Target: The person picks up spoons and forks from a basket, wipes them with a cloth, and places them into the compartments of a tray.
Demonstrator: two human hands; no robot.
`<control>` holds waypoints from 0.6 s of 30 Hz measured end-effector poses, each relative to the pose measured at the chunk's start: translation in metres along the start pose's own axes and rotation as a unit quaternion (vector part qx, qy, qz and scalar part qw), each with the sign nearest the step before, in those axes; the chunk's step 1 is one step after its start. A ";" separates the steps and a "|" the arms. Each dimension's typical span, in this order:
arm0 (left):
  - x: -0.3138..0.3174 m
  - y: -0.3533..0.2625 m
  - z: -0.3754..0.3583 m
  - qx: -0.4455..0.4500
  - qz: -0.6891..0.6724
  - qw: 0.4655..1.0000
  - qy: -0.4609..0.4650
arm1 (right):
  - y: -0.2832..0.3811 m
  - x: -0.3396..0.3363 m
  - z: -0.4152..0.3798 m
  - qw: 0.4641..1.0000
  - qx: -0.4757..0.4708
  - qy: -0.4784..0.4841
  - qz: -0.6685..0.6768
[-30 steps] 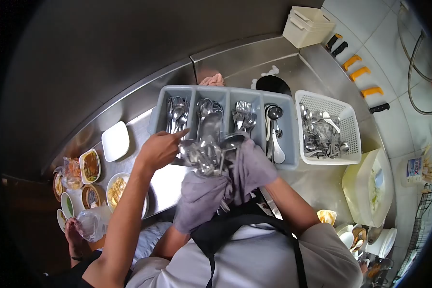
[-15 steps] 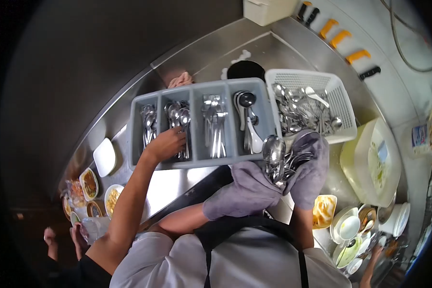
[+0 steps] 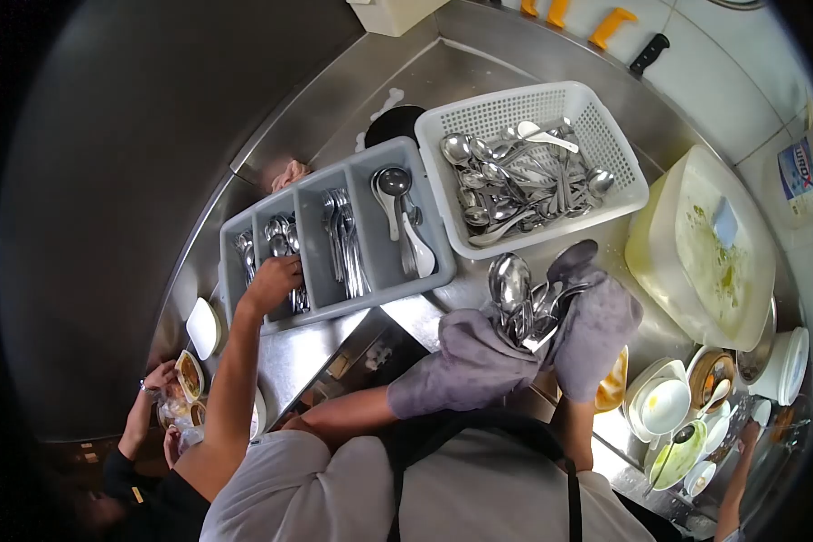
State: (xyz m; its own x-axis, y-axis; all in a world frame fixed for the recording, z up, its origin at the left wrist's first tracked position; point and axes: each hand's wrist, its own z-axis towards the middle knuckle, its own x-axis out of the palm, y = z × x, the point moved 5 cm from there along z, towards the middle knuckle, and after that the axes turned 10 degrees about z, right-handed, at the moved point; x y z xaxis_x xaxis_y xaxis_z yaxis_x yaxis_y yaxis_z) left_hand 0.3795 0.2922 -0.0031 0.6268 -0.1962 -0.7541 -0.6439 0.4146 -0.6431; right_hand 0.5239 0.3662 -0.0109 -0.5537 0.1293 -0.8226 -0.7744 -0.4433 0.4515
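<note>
while both your hands are wrapped in the grey cloth point(image 3: 479, 361), you hold a bundle of wet spoons point(image 3: 521, 303) between them, just in front of the white perforated basket point(image 3: 605, 135) and to the right of the grey cutlery tray point(image 3: 330, 307). your left hand point(image 3: 465, 357) is under the cloth on the left of the bundle and your right hand point(image 3: 596, 330) is under the cloth on the right; the fabric covers the fingers, so you cannot tell how far either is closed, only that the spoons sit gripped between the two wrapped palms, bowls up and tilted toward the basket.

the basket holds a loose heap of spoons and a white ladle point(image 3: 546, 135), and touches the right end of the cutlery tray. the tray has four compartments: spoons in the two on the left, forks point(image 3: 345, 244) in the third, a black ladle point(image 3: 394, 181) and white soup spoons in the fourth.

another person's hand point(image 3: 271, 282) reaches from the lower left into the second compartment, fingers bent down onto the cutlery there. that is not yours.

to your right stands a pale yellow tub point(image 3: 696, 253) with food scraps on its lid, and below it stacked plates and bowls point(image 3: 673, 406). knives with orange and black handles point(image 3: 610, 25) hang on the tiled wall above.
</note>
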 end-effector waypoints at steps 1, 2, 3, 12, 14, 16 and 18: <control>0.008 0.006 0.000 -0.024 -0.067 0.997 0.011 | -0.001 -0.001 -0.002 1.000 -0.001 0.001 -0.010; 0.009 0.007 0.005 -0.050 -0.135 0.989 0.019 | -0.002 -0.001 -0.002 1.000 -0.003 0.000 -0.022; 0.009 0.008 0.010 -0.077 -0.201 0.976 0.023 | -0.003 -0.001 -0.003 0.999 -0.006 0.000 -0.034; 0.065 0.040 -0.015 -0.036 -0.248 0.968 0.012 | -0.018 0.010 -0.004 0.998 -0.003 -0.019 0.057; 0.053 0.032 -0.017 -0.035 -0.225 0.974 -0.002 | -0.002 0.004 -0.003 0.991 -0.074 -0.028 -0.112; 0.047 0.026 -0.020 -0.038 -0.196 0.980 -0.022 | -0.007 0.012 -0.007 0.998 -0.054 -0.030 -0.016; 0.043 0.021 -0.025 -0.039 -0.174 0.983 -0.040 | -0.013 0.024 -0.013 0.999 -0.048 0.014 -0.006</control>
State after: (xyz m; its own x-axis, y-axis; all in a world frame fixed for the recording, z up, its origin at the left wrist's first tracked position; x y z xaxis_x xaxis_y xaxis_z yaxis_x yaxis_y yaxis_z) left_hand 0.3818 0.2708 -0.0524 0.8457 -0.2417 -0.4758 -0.4140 0.2655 -0.8707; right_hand 0.5249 0.3641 -0.0410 -0.5345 0.1119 -0.8377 -0.7472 -0.5257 0.4066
